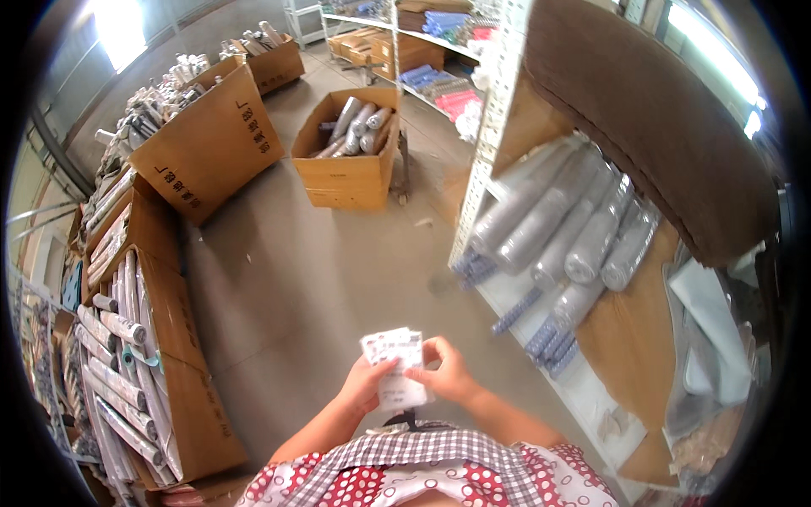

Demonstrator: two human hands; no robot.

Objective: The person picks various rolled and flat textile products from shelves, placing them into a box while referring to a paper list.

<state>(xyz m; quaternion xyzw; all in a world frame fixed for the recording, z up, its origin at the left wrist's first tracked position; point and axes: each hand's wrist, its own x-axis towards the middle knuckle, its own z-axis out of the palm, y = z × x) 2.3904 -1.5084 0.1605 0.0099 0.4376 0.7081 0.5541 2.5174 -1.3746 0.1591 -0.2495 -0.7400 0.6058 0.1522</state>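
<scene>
Both hands, left hand (365, 384) and right hand (448, 372), grip paper slips (395, 363) over bare floor (312, 279).

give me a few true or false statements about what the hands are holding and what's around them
1. Both hands hold a small stack of white paper slips. True: the left hand and the right hand grip it together.
2. The metal shelf on the right holds wrapped grey rolls. True.
3. The open cardboard box out on the floor is empty. False: it holds wrapped rolls.
4. The left hand rests on the boxes of rolls at the left. False: it is on the slips, apart from those boxes.
5. The floor is covered in green carpet. False: it is bare grey.
</scene>
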